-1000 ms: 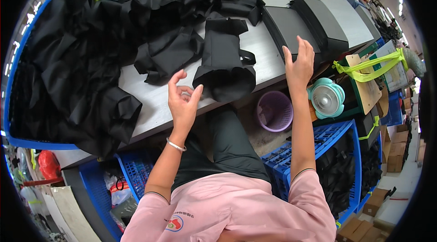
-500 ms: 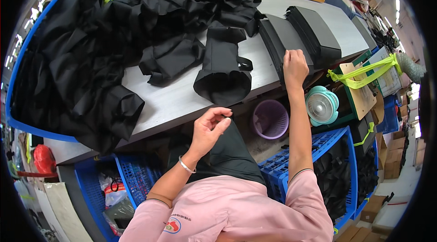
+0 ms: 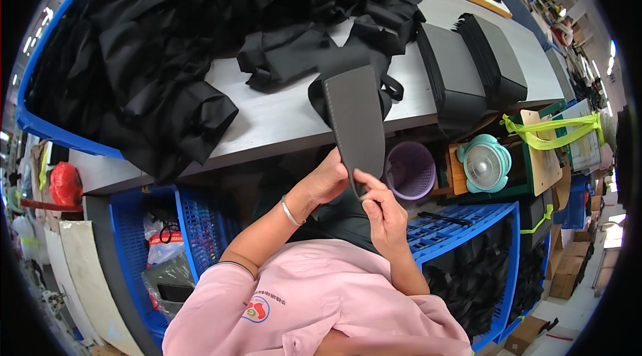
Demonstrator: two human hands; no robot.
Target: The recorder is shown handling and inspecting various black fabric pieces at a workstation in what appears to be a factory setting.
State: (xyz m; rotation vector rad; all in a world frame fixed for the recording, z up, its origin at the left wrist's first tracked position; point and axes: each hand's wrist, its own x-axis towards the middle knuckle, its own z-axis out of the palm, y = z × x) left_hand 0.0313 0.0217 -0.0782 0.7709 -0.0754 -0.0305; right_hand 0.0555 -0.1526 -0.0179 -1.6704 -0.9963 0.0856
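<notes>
In front of me a dark grey flat panel (image 3: 356, 112) with a stitched edge stands tilted up over the table's front edge, its wide end away from me. My left hand (image 3: 326, 179) grips its near left corner. At the near end, the fingers and thumb of my right hand (image 3: 384, 214) are closed on the panel's edge. Behind the panel lies a black fabric piece with a small loop (image 3: 393, 88), mostly hidden. Two stacks of similar panels, one nearer (image 3: 451, 65) and one farther right (image 3: 495, 55), rest on the table.
A heap of black fabric pieces (image 3: 154, 41) spills from a blue crate (image 3: 30, 118) on the grey table (image 3: 267, 118). Beneath the table edge are a purple basket (image 3: 411, 172) and a teal fan (image 3: 484, 164). Blue crates flank me, left (image 3: 127, 242) and right (image 3: 511, 255).
My right hand has come back from the nearer stack to my left hand, bringing a panel. Both hands now hold it. The view has shifted, so the table sits farther right and higher.
</notes>
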